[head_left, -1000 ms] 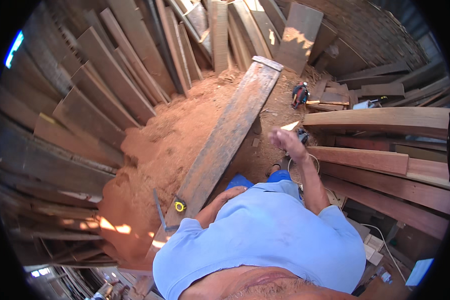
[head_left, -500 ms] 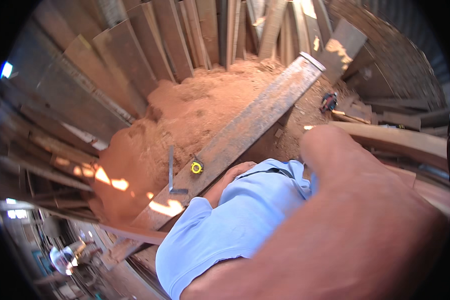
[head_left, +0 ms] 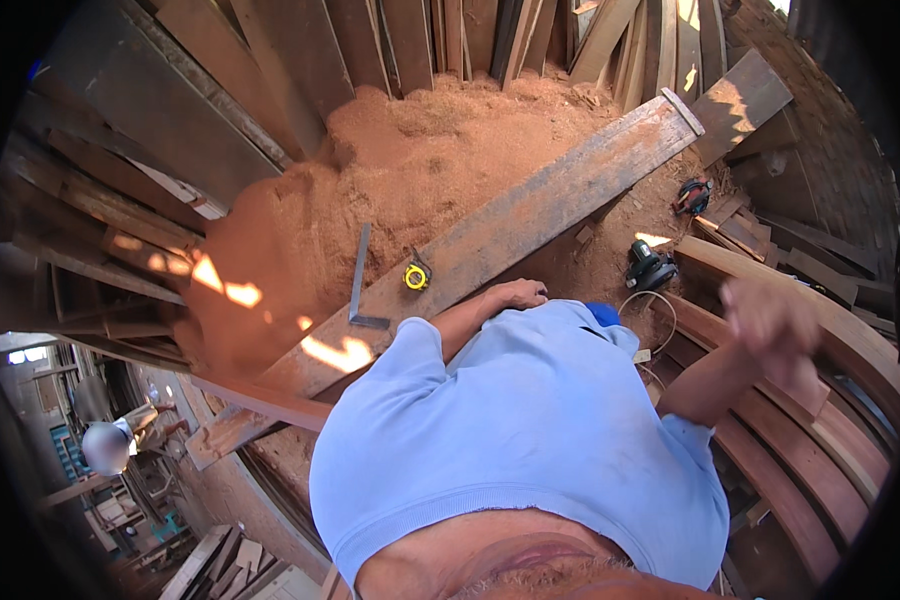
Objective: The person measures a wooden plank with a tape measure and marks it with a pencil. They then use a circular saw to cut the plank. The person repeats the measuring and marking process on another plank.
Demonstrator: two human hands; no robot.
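Observation:
My left hand (head_left: pixel 523 292) rests beside the near edge of a long, worn wooden board (head_left: pixel 540 210). Its fingers are curled, and whatever may lie inside them is hidden. My right hand (head_left: pixel 775 335) is raised over curved timber pieces (head_left: pixel 785 440) on the right. Motion smears its fingers, so its grip cannot be read. On the board sits a yellow and black tape measure (head_left: pixel 416 276). Left of it, an L-shaped metal square (head_left: pixel 359 275) lies partly on the board and partly over the sawdust.
A reddish sawdust heap (head_left: pixel 440 150) lies beyond the board, with upright planks (head_left: pixel 300 50) behind it. A dark green power tool (head_left: pixel 650 266) with a cord sits to the right, and another dark tool (head_left: pixel 692 196) lies farther back. A person (head_left: pixel 120 440) is at the far left.
My right arm has swung away from in front of the view, out to the right. The view has shifted, revealing the green power tool and more of my blue shirt. Tape measure and square stay on the board.

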